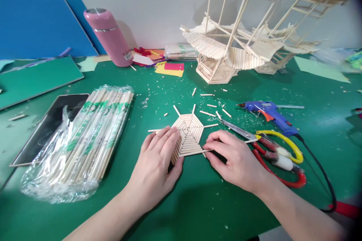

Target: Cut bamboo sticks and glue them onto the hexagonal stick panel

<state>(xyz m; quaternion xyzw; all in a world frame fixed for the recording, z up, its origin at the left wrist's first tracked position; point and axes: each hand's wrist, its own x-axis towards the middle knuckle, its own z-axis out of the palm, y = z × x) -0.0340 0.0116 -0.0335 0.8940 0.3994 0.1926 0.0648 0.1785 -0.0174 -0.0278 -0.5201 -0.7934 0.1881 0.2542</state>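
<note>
A web-shaped panel of thin wooden sticks [190,130] lies on the green table, with several spokes sticking out past its rings. My left hand [158,154] grips the panel's left side, fingers over the top and thumb at the near edge. At the panel's near right corner, my right hand [230,158] pinches the end of a wooden stick [194,154] that runs along the near edge. The right fingertips hide that end, so I cannot tell whether the stick is attached. Beyond the right hand are scissors [240,131] with red and yellow handles.
A blue glue gun [271,115] with a black cord lies right. Left is a plastic-wrapped bundle of sticks [96,131] on a black tablet-like slab [60,113]. Behind stand a pink flask [110,37] and a stick-built pavilion model [226,52]. Cut stick pieces [207,113] litter the table.
</note>
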